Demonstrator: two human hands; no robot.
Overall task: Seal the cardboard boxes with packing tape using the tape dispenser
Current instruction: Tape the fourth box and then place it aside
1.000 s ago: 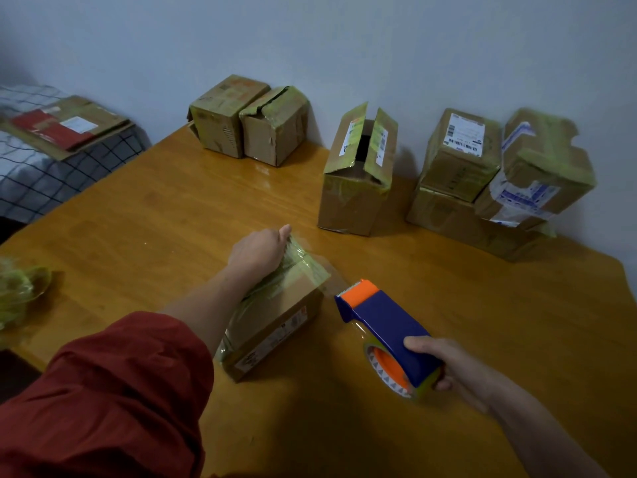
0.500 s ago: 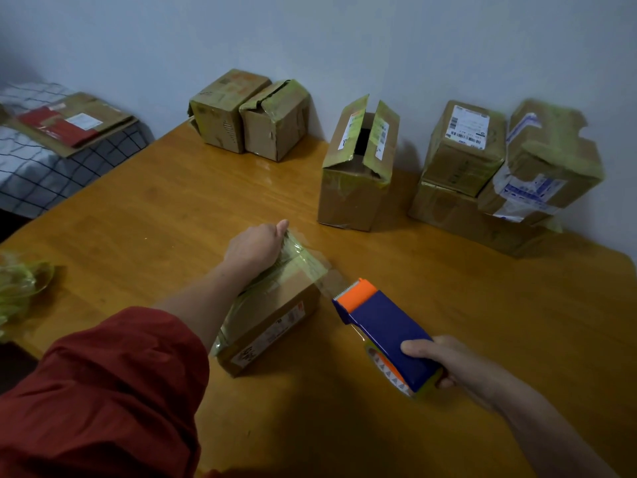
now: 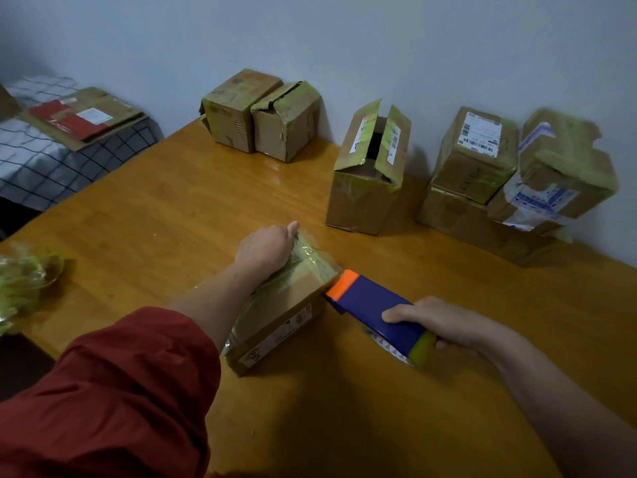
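Left hand [image 3: 265, 248] fist-like atop box [image 3: 286, 305], right hand [image 3: 434, 320] around tape dispenser [image 3: 372, 301].

Head-worn view (close) angled forward, downward

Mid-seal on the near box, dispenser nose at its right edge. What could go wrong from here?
1. The tape dispenser meets the box at a slant, so the strip may wrinkle or miss the seam.
2. The left hand holds the box only at its far end. A tug from the right hand could swivel it on the smooth table.
3. Crinkled old tape covers the box top, so a new strip may bond poorly.
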